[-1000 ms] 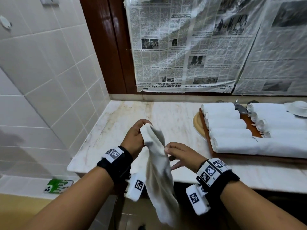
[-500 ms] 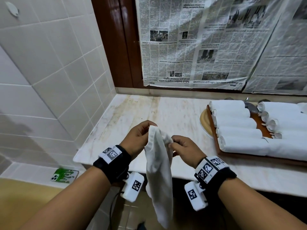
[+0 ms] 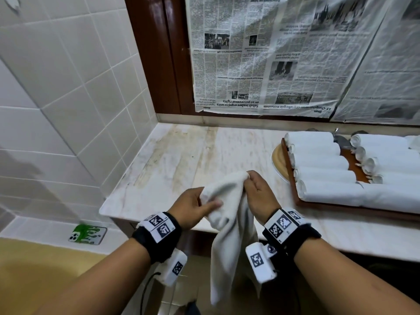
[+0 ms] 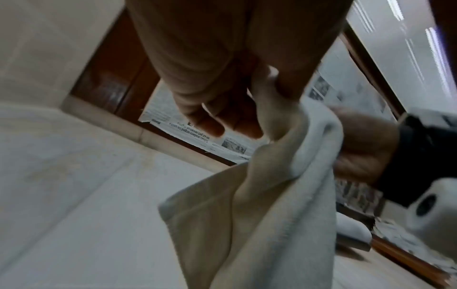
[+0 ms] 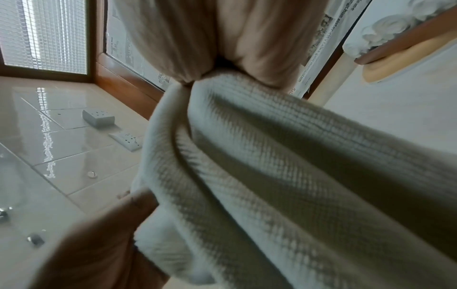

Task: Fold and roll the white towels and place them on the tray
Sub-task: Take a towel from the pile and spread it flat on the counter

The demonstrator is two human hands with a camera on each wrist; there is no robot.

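Both hands hold one white towel (image 3: 229, 214) in the air, just in front of the front edge of the bench (image 3: 181, 160). The left hand (image 3: 193, 206) grips a bunched part of the towel, with the thumb lying over the cloth and the fingers curled under it. The right hand (image 3: 258, 194) pinches the top corner of the towel between the thumb and the fingers, a little higher and further from the person than the left hand. The two hands are close together, with only the cloth between them. From the hands the rest of the towel hangs down loosely, below the edge of the bench, and it is not folded flat.

In the left wrist view, the left hand (image 4: 222, 78) pinches a fold of the towel (image 4: 272, 195), and the right hand shows behind the cloth. In the right wrist view, the towel (image 5: 284, 166) fills most of the picture and the right hand (image 5: 222, 39) closes on its top.

At the right side of the bench stands a wooden tray (image 3: 293, 187). Rolled towels (image 3: 322, 176) lie on it in two rows, side by side and touching. Sheets of newspaper (image 3: 261, 64) cover the wall behind the bench. A phone with a green case (image 3: 88, 234) lies on the low ledge to the left, below the bench.
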